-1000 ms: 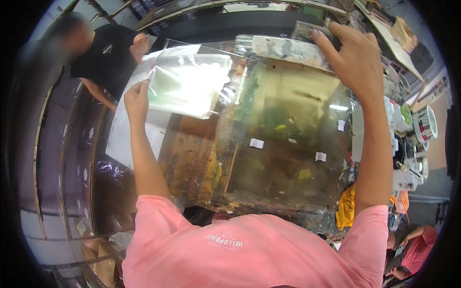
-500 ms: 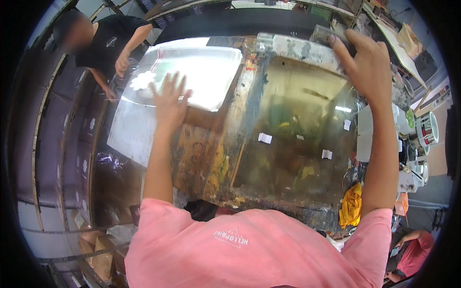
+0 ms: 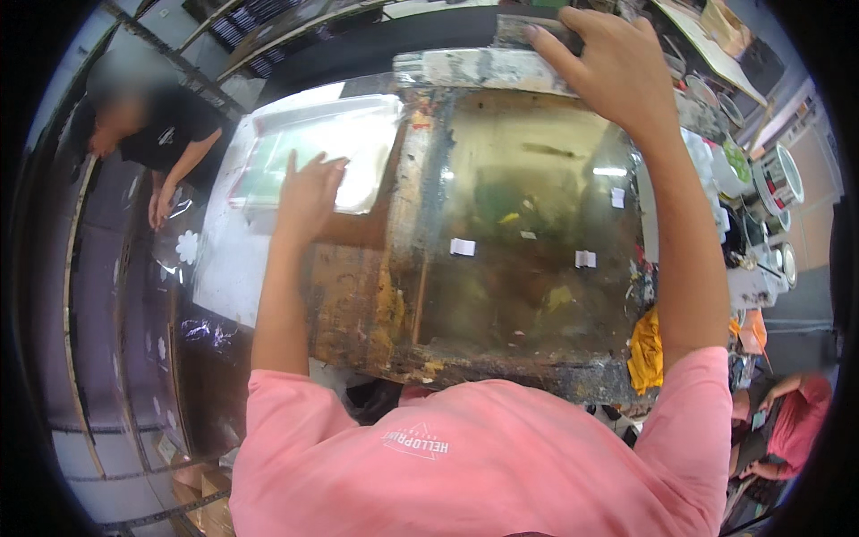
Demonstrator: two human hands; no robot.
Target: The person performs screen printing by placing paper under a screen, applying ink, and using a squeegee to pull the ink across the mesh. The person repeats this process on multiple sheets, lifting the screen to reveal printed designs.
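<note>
My left hand (image 3: 309, 192) is over a stack of shiny clear plastic sheets (image 3: 367, 134) at the far left of the table, its index finger stretched out and its fingers apart. It holds nothing I can see. At the far edge of a large screen frame with a brownish translucent mesh (image 3: 501, 295), my right hand (image 3: 617, 76) is closed around a grey translucent block (image 3: 514, 31). The block is by a paint-stained pale bar (image 3: 465, 70). My palm hides part of the block and bar.
At the left, a person in black (image 3: 152, 134) has hands near a clear sheet with a white flower shape (image 3: 186, 246). White board (image 3: 224, 277) lies under the stack. A yellow cloth (image 3: 646, 351) hangs by the frame's near right corner. Tubs (image 3: 777, 174) stand right. Another person (image 3: 796, 421) sits lower right.
The clear sheet with the white flower has moved off the stack to the left, with the other person's hands. My left hand's spread fingers have partly curled. The view has shifted.
</note>
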